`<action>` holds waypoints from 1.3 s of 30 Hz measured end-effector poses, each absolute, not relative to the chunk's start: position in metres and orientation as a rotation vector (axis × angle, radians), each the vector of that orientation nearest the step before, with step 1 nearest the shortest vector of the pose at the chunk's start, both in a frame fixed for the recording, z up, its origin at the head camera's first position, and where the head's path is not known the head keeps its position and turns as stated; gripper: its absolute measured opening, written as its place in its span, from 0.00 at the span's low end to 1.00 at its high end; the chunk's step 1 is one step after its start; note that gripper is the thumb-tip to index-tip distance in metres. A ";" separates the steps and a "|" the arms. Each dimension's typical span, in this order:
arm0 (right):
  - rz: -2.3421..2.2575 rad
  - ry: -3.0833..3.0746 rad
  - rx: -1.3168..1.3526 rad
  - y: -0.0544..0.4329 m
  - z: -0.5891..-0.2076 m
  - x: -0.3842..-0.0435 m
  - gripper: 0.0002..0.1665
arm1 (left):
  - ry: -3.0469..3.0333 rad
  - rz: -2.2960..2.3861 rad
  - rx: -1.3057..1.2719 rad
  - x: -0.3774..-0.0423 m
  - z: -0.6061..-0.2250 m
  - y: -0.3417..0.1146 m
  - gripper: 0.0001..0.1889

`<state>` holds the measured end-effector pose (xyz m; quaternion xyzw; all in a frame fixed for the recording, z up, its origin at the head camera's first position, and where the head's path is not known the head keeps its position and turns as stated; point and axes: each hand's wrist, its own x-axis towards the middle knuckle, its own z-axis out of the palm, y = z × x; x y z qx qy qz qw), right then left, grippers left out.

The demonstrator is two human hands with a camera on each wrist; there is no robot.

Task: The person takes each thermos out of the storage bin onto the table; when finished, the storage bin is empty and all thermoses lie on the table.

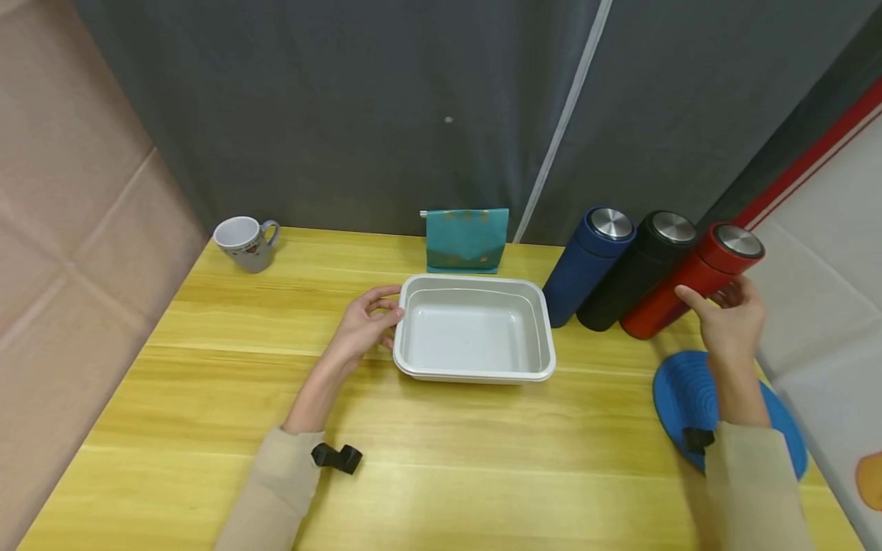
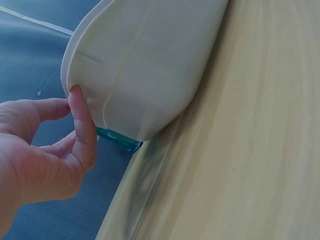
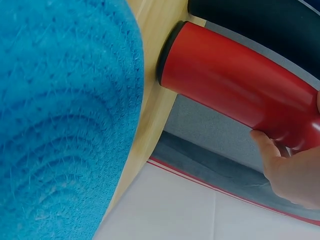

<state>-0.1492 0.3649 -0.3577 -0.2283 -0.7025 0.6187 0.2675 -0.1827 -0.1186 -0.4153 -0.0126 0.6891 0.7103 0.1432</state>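
Note:
A white rectangular plastic tub, with a doubled rim that looks like a second tub stacked beneath, rests on the wooden table. My left hand pinches its left edge; in the left wrist view a fingertip lies against the outer side of the tub, just under the rim. At the right, my right hand grips a red thermos with a steel lid, thumb on the near side and fingers partly hidden behind. The right wrist view shows the thermos upright on its black base, fingers at its upper part.
Left of the red thermos stand a black thermos and a blue thermos. A blue woven round mat lies under the right forearm. Behind the tub is a teal flip stand. A mug stands at the back left.

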 end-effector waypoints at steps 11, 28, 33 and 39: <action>1.656 -1.897 -0.565 0.367 -0.362 -0.155 0.38 | 2.000 2.047 -0.015 -0.182 -0.415 -0.118 0.24; 1.497 -2.071 -0.549 0.374 -0.368 -0.157 0.40 | 1.998 2.044 -0.009 -0.182 -0.414 -0.118 0.24; 1.395 -2.160 -0.498 0.373 -0.369 -0.156 0.39 | 1.996 2.032 -0.020 -0.180 -0.412 -0.119 0.24; 1.398 -2.148 -0.437 0.370 -0.371 -0.154 0.36 | 2.011 1.990 0.004 -0.178 -0.409 -0.121 0.25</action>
